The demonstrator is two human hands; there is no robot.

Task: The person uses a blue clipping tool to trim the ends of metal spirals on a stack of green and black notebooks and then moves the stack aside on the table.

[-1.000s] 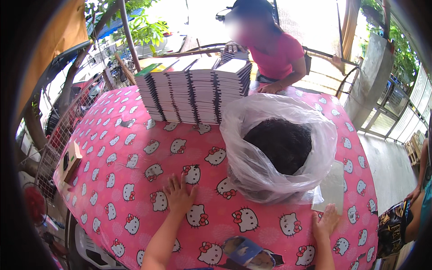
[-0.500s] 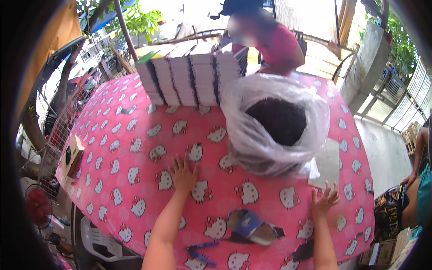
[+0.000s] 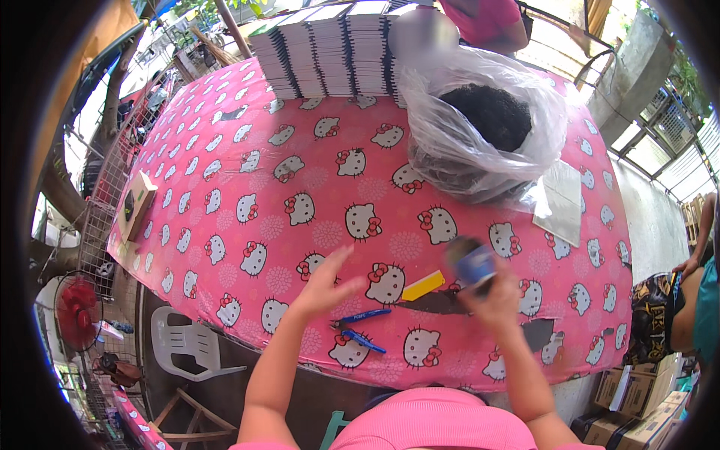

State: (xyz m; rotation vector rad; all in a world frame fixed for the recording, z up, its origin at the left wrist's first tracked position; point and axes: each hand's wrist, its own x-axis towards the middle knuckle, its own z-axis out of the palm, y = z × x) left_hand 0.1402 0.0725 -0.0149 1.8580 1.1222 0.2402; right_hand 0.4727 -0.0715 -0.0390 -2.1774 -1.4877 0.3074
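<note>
My right hand [image 3: 491, 300] is closed around a blue slide sandal [image 3: 472, 262], raised off the pink tablecloth and blurred by motion. Just left of it, a flat yellow tool [image 3: 424, 286] lies on a dark patch of the table. My left hand [image 3: 324, 289] hovers over the cloth with its fingers apart, holding nothing. Between my forearms rest blue-handled cutting pliers [image 3: 360, 330]. Farther off, a clear plastic bag [image 3: 450, 161] stands with its mouth spread around a black, coily mass [image 3: 491, 116].
Tall stacks of spiral-bound books [image 3: 326, 56] stand at the far edge. A pale flat sheet [image 3: 559, 202] lies right of the bag, and a small box [image 3: 137, 206] sits at the left edge. One person [image 3: 487, 22] is across the table; another [image 3: 679, 300] is at the right.
My right hand has moved left and picked the sandal up off the table, uncovering the yellow tool. My left hand has lifted from the cloth. The view has tilted down toward me.
</note>
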